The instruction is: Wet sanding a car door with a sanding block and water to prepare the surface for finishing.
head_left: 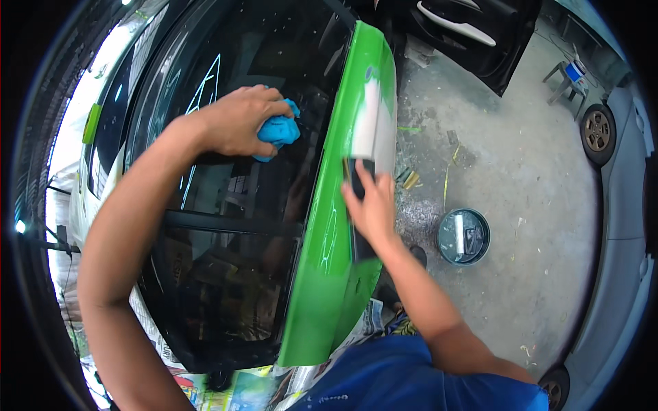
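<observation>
My left hand [240, 122] is closed round a crumpled blue cloth [281, 130], held over the dark window glass [274, 61] of a car door. The door's green painted panel [312, 294] runs along the right of the glass. Toward its far end is a whitish-grey patch [367, 120] with blurred edges. My right hand [373, 205] grips a long black sanding block [362, 246] laid along the panel, just nearer than the patch. Its fingers stretch over the block's far end. The block's underside is hidden against the panel.
A round dark bucket [486, 236] on the concrete floor holds water, a white bar and a black piece. An open black door [473, 41] juts in at the top. A grey car [624, 185] stands at right, near a stool [572, 85]. Newspaper [370, 318] hangs below the panel.
</observation>
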A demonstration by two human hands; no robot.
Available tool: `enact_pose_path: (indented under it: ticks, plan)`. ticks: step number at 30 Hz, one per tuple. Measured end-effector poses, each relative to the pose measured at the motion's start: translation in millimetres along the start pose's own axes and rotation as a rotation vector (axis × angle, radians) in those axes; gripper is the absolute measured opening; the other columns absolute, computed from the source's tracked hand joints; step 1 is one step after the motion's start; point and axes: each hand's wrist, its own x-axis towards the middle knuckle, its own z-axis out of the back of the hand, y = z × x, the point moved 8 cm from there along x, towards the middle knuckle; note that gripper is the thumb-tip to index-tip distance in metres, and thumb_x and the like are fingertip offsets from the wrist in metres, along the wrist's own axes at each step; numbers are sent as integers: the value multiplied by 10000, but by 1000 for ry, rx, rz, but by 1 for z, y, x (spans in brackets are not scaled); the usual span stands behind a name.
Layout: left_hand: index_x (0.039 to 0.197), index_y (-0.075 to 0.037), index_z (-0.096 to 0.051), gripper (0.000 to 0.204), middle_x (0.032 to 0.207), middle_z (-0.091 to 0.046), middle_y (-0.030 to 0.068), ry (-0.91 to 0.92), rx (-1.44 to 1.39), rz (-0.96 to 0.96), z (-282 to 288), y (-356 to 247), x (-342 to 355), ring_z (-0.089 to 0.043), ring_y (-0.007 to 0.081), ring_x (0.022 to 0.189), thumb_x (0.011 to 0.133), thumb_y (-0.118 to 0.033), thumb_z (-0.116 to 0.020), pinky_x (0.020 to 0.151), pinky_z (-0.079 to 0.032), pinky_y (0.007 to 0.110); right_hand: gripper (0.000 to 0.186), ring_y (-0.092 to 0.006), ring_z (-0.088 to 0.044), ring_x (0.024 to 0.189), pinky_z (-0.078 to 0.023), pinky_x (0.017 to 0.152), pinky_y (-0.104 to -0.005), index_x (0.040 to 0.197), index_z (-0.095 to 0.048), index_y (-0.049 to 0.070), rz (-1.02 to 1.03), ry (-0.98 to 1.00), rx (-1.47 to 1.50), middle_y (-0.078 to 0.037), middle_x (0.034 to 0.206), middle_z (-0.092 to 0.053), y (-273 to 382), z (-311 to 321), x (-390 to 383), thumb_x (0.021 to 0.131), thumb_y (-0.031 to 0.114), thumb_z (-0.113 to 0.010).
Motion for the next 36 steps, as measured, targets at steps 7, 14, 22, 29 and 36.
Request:
enact_pose_path:
  ticks: [7,14,22,29,36]
  plan:
    - [1250,-63,-708,529,1170,-653,131,-100,71,-102,18,-18,54,-605,342,1201,757,-223,-819,1082,-460,466,611,-503,-620,1119,-530,968,-530,1412,-681,124,-57,-158,-91,-335,1182,-627,-95,30,213,938,510,-703]
    - [1263,-63,-715,527,1193,-663,141,-7,48,15,-6,4,30,-611,345,1227,773,-227,-819,1085,-479,459,563,-463,-590,1144,-494,1017,-518,1417,-679,108,-11,-7,-16,-288,1173,-588,2,4,3,937,390,-765]
    - [1255,-48,-713,512,1217,-662,147,-168,67,-39,10,-1,51,-622,356,1204,776,-206,-797,1090,-482,467,655,-491,-616,1162,-507,1028,-522,1458,-650,137,-29,-108,-155,-320,1222,-631,-89,5,214,957,559,-670]
    - [1249,-45,-719,491,1236,-661,171,-38,3,9,5,-3,33,-610,369,1236,790,-201,-791,1092,-478,468,580,-471,-577,1165,-497,1012,-514,1428,-655,88,-7,-20,-28,-273,1208,-578,-15,6,39,941,384,-759]
    - [1271,-42,-701,522,1222,-649,162,-69,19,8,5,-10,47,-602,376,1201,793,-219,-811,1096,-464,470,618,-457,-594,1177,-513,1016,-510,1424,-665,127,-58,-91,-50,-291,1213,-628,-76,-2,169,946,516,-709]
